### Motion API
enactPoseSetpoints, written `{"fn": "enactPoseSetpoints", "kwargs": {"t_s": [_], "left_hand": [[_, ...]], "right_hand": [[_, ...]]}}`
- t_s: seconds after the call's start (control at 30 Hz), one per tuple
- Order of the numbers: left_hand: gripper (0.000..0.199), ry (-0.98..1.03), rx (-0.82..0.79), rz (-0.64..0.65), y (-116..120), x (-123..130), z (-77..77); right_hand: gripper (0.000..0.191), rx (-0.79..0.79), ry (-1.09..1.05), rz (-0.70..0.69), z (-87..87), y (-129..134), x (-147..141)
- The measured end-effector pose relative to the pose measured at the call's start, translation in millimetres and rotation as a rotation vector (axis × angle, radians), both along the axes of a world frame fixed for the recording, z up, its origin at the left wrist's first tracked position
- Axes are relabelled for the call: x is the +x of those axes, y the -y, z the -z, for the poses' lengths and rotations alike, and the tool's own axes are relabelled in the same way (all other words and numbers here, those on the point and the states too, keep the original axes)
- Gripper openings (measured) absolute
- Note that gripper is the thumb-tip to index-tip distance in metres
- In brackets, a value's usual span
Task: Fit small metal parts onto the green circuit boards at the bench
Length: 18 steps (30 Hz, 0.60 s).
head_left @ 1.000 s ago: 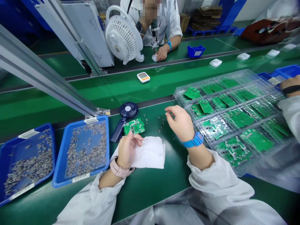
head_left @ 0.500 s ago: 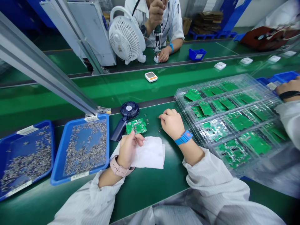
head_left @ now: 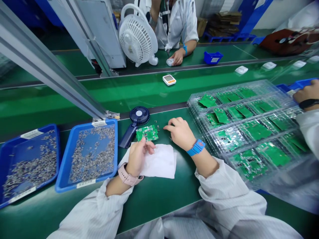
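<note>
The right hand (head_left: 181, 133) rests on the green surface (head_left: 154, 205) with its curved fingers a little spread, pinching nothing, just beside some tiny metal parts (head_left: 156, 126). The left hand (head_left: 138, 156) is half closed on a white wipe (head_left: 161, 162), with nothing visible in its fingers, and it is just below a green circuit board (head_left: 147, 132), which lies flat beside a navy hand fan (head_left: 139, 115). Blue trays of small metal pieces (head_left: 89, 156) and a clear plastic tray of boards (head_left: 239, 132) seem placed within easy reach, but the white tray labels are too small to read.
</note>
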<state>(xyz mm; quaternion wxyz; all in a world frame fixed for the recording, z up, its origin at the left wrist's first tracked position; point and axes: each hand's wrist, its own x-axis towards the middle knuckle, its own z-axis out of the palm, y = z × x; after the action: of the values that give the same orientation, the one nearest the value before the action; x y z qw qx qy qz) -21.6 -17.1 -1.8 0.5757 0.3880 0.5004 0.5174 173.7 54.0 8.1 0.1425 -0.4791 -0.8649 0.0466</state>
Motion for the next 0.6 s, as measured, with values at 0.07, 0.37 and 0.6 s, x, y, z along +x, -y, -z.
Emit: {"fn": "enactPoseSetpoints", "kwargs": {"t_s": [0.07, 0.37, 0.6], "left_hand": [[0.051, -0.009, 0.002, 0.002, 0, 0, -0.2], [0.052, -0.028, 0.003, 0.006, 1, 0, -4.6], [0.052, -0.023, -0.005, 0.014, 0, 0, -2.8]], "right_hand": [[0.03, -0.015, 0.024, -0.021, -2.0, 3, -2], [0.032, -0.088, -0.041, 0.014, -12.8, 12, -3], [0.035, -0.087, -0.003, -0.195, -13.9, 14, 0]]}}
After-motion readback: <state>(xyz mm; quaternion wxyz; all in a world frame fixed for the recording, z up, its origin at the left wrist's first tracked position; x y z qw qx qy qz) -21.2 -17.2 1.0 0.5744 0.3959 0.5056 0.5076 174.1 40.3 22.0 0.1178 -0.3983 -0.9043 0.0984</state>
